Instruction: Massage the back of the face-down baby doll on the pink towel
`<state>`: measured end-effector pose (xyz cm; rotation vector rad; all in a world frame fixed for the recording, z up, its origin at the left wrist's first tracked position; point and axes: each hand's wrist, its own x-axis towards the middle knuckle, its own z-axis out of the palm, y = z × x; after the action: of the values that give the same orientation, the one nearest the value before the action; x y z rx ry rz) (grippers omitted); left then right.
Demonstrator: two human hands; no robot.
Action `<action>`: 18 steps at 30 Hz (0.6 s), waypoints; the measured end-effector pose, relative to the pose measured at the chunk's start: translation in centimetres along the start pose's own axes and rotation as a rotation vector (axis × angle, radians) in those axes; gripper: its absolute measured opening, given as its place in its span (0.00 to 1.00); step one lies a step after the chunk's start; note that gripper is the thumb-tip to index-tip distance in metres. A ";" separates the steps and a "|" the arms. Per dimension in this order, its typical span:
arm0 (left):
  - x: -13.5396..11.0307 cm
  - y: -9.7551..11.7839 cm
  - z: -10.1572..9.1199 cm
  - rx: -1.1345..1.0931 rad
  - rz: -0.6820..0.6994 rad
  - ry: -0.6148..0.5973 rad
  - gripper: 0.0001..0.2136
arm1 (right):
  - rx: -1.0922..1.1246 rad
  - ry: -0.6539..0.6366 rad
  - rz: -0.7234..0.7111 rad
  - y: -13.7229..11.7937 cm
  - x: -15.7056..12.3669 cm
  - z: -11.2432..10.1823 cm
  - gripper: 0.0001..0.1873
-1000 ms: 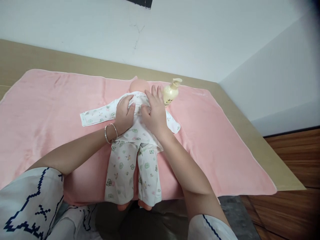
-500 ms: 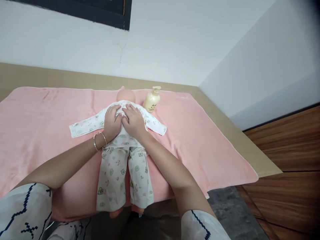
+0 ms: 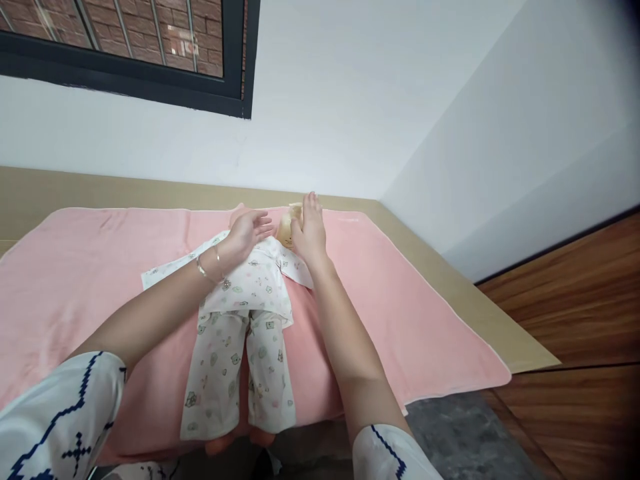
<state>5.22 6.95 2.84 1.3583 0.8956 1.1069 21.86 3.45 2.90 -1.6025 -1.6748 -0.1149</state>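
A doll in white printed pyjamas (image 3: 255, 283) is lying on a soft pink blanket (image 3: 395, 313) covering a tan counter (image 3: 525, 350). The left hand (image 3: 246, 235) is hanging wide and empty over its upper body; the right hand (image 3: 311, 232), fingers straight, is partly hiding a cream plastic pump bottle (image 3: 285, 230), contact being unclear.

white pyjamas (image 3: 255, 287) with small scattered prints, pink blanket (image 3: 390, 313), pale yellow bottle (image 3: 285, 231), white sleeves (image 3: 60, 407) patterned navy

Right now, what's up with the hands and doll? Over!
Left hand open, right hand open. Doll dressed, lying on pink blanket. Hands partly hide bottle and doll's head.
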 end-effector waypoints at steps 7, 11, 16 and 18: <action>4.5 3.2 3.0 -0.495 -0.376 -0.078 0.34 | -0.066 -0.212 -0.186 2.4 0.4 0.7 0.42; 5.1 3.6 3.8 -0.539 -0.397 -0.070 0.38 | -0.160 -0.258 -0.151 1.6 -0.2 1.7 0.41; 5.0 3.6 3.3 -0.588 -0.390 -0.018 0.35 | -0.261 -0.164 -0.135 0.1 -0.4 2.5 0.40; 4.9 3.7 3.0 -0.608 -0.406 -0.022 0.35 | -0.256 -0.151 -0.137 -0.2 -0.4 2.5 0.39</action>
<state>9.14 10.37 7.20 0.6517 0.6961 0.9362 20.52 4.54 1.08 -1.7170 -1.9502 -0.2947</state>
